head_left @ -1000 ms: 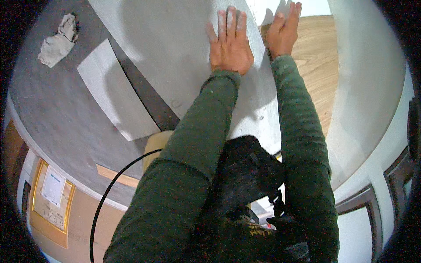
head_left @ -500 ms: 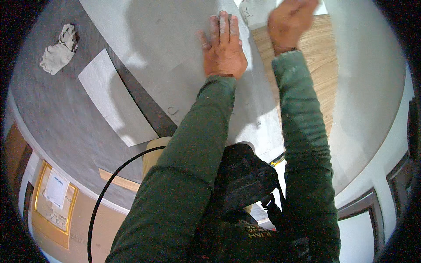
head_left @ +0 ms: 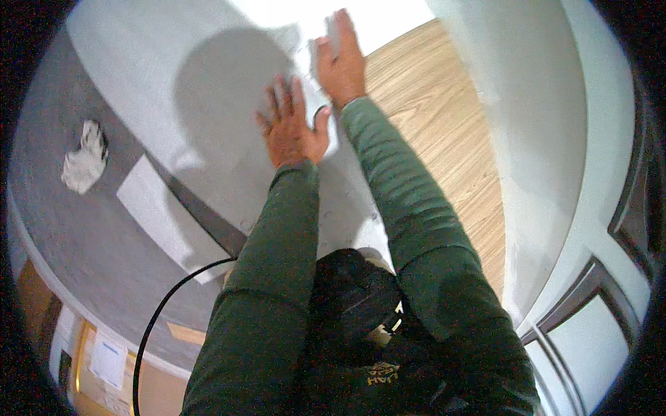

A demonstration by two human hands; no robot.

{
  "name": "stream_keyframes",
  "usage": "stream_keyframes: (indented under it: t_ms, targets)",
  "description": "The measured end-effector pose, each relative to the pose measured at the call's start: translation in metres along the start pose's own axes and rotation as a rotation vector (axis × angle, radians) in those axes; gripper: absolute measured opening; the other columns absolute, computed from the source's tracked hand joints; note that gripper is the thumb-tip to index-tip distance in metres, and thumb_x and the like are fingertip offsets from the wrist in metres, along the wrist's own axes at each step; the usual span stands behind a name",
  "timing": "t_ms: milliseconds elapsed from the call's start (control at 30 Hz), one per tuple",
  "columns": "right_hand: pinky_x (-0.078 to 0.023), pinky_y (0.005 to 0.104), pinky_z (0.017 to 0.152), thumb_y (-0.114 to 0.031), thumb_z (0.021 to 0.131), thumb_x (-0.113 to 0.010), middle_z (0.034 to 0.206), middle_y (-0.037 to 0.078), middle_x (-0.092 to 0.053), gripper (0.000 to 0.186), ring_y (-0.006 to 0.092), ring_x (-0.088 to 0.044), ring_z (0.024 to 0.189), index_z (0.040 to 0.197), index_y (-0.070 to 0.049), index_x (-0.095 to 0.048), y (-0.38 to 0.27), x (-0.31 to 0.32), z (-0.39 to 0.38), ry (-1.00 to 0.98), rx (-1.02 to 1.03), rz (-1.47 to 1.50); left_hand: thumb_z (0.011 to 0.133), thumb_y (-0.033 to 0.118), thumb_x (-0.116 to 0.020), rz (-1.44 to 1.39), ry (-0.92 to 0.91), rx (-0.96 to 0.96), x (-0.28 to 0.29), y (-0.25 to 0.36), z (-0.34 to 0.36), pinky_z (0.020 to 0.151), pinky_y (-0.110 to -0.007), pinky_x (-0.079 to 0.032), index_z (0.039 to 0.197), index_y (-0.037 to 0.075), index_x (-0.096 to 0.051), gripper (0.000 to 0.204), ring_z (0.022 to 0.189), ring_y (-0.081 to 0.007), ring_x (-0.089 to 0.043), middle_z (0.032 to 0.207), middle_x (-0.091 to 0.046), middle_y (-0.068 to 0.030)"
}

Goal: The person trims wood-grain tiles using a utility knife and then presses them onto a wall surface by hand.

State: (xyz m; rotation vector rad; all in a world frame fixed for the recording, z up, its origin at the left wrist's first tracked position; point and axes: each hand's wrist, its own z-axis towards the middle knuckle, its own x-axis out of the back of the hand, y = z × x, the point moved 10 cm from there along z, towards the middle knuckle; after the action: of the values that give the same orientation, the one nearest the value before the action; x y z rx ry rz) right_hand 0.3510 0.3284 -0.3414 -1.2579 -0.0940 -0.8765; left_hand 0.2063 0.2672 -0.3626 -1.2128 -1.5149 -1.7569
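Observation:
My left hand lies with spread fingers on a large light-grey sheet, near the sheet's right edge. Farther ahead and to its right is my right hand, its fingers stretched out and slightly blurred. It is over the border between the grey sheet and a wood-grain plank; whether it presses down I cannot tell. Neither hand holds anything. The shadow of my head falls across the grey sheet.
Left of the sheet, a crumpled whitish cloth and a pale rectangular strip lie on the dark-grey floor. A black cable curves beside my left arm. A pale wall rises at the right, with a dark-framed opening behind.
My right hand has come left from above the plank to the sheet's edge, its curled fingers now stretched out. The left hand's thumb is spread wider. The whole view has shifted.

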Motion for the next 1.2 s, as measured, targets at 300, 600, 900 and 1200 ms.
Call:
stream_keyframes:
  t_ms: [300, 600, 900, 1200]
  targets:
    - [-0.019, 0.0595, 0.117, -0.035, 0.091, -0.057, 0.152, 0.028, -0.035, 0.066, 0.0455, -0.028, 0.144, 0.14, 0.007, -0.044, 0.073, 0.126, -0.02, 0.017, -0.191, -0.674, 0.095, 0.054, -0.05, 0.337, -0.051, 0.007, -0.007, 0.002, -0.001, 0.117, -0.065, -0.016, 0.153, 0.018, -0.037, 0.069, 0.151, -0.0396, -0.017, 0.165, -0.019, -0.0141]
    - [-0.02, 0.0574, 0.117, -0.044, 0.095, -0.049, 0.152, 0.026, -0.037, 0.069, 0.0431, -0.03, 0.143, 0.144, 0.005, -0.042, 0.093, 0.141, -0.023, 0.02, -0.225, -0.743, 0.096, 0.056, -0.047, 0.381, -0.066, 0.001, -0.01, 0.0, 0.001, 0.119, -0.062, -0.007, 0.153, 0.028, -0.039, 0.064, 0.153, -0.0375, -0.011, 0.165, -0.018, -0.0126]
    - [-0.022, 0.0564, 0.117, -0.039, 0.095, -0.052, 0.152, 0.022, -0.039, 0.066, 0.0405, -0.032, 0.143, 0.145, 0.001, -0.042, 0.091, 0.148, -0.039, 0.025, -0.289, -0.729, 0.096, 0.06, -0.046, 0.401, -0.111, -0.016, -0.01, -0.002, -0.001, 0.118, -0.064, -0.008, 0.151, 0.03, -0.041, 0.063, 0.152, -0.0402, -0.009, 0.166, -0.014, -0.0127]
    - [-0.019, 0.0545, 0.119, -0.039, 0.097, -0.048, 0.157, 0.015, -0.036, 0.062, 0.0332, -0.028, 0.148, 0.149, -0.004, -0.041, 0.094, 0.178, -0.079, -0.026, -0.368, -0.749, 0.094, 0.063, -0.048, 0.426, -0.113, 0.005, -0.013, -0.005, 0.0, 0.119, -0.063, -0.009, 0.153, 0.03, -0.04, 0.068, 0.152, -0.0405, -0.009, 0.167, -0.012, -0.0109]
